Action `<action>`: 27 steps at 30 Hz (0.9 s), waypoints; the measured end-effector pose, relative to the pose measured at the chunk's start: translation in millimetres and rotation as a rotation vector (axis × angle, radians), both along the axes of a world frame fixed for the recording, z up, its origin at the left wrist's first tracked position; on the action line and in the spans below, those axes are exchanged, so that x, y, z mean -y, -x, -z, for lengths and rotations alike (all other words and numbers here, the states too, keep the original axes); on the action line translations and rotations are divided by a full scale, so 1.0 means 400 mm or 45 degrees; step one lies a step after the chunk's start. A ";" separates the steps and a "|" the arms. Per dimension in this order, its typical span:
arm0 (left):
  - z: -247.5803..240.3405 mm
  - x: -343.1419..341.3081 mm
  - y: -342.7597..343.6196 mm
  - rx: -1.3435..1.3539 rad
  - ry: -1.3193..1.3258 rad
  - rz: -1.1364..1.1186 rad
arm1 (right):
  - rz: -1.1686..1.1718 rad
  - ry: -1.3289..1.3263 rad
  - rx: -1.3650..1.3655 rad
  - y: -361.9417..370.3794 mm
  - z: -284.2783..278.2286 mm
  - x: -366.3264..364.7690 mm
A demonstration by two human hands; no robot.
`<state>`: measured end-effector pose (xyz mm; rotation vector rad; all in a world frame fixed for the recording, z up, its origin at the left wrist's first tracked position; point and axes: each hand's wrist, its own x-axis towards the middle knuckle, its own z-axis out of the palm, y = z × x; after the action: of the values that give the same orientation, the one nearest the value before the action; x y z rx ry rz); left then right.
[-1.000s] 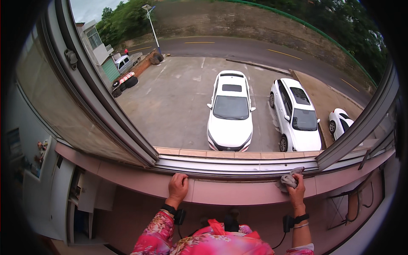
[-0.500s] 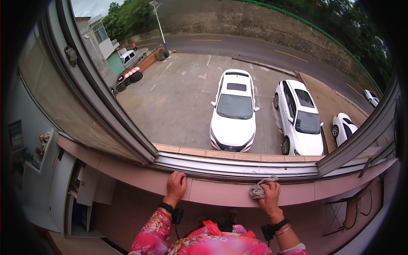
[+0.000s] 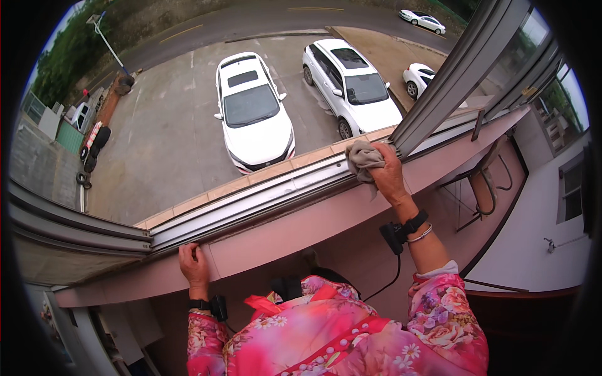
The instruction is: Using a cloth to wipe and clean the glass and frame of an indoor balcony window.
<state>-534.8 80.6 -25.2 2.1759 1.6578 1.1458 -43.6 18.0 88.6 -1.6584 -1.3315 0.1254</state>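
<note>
My right hand (image 3: 389,172) is closed round a crumpled grey-brown cloth (image 3: 362,161). The cloth lies over the metal window track (image 3: 295,183), right by the foot of the right sash frame (image 3: 448,75). Farther left, my left hand (image 3: 194,263) rests on the pink window sill (image 3: 269,250) with its fingers curled, the tips at the inner edge of the track. I see no object in it. Both wrists carry a black band with a small black box.
Left of the opening stands another sash frame (image 3: 81,219). Outside, below the tiled ledge (image 3: 207,199), are a white car (image 3: 256,113) and a white SUV (image 3: 357,88). A brown chair (image 3: 483,188) stands under the sill at the right.
The view has turned toward the right. My right hand has carried the cloth from the sill up onto the track beside the right sash. My left hand stays on the sill.
</note>
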 end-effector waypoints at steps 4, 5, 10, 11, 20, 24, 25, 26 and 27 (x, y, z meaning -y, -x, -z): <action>-0.009 0.002 -0.015 0.006 0.009 0.025 | 0.147 0.240 0.267 -0.182 0.139 0.000; -0.008 0.010 -0.008 -0.006 0.014 0.012 | 0.132 0.244 0.257 -0.160 0.154 -0.009; -0.003 0.016 0.013 -0.044 0.000 -0.015 | -0.081 0.206 0.565 0.042 0.171 -0.073; -0.007 0.016 0.016 -0.048 -0.001 -0.027 | -0.143 0.183 0.584 0.098 0.164 -0.077; -0.024 0.013 -0.002 0.013 0.050 -0.026 | -0.506 0.135 0.623 0.416 0.139 -0.162; -0.006 0.005 0.006 0.024 0.040 -0.002 | -0.612 0.167 0.675 0.514 0.138 -0.191; -0.006 0.002 0.000 0.027 0.037 -0.007 | -0.616 0.181 0.695 0.525 0.138 -0.192; -0.005 0.000 -0.007 0.031 0.033 -0.009 | -0.607 0.214 0.690 0.526 0.137 -0.190; -0.006 0.000 -0.008 0.039 0.028 0.020 | -0.576 0.219 0.697 0.520 0.141 -0.185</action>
<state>-531.5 80.5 -22.7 2.1434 1.6299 1.1450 -251.7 91.9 32.2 -1.5610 -2.1557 0.0522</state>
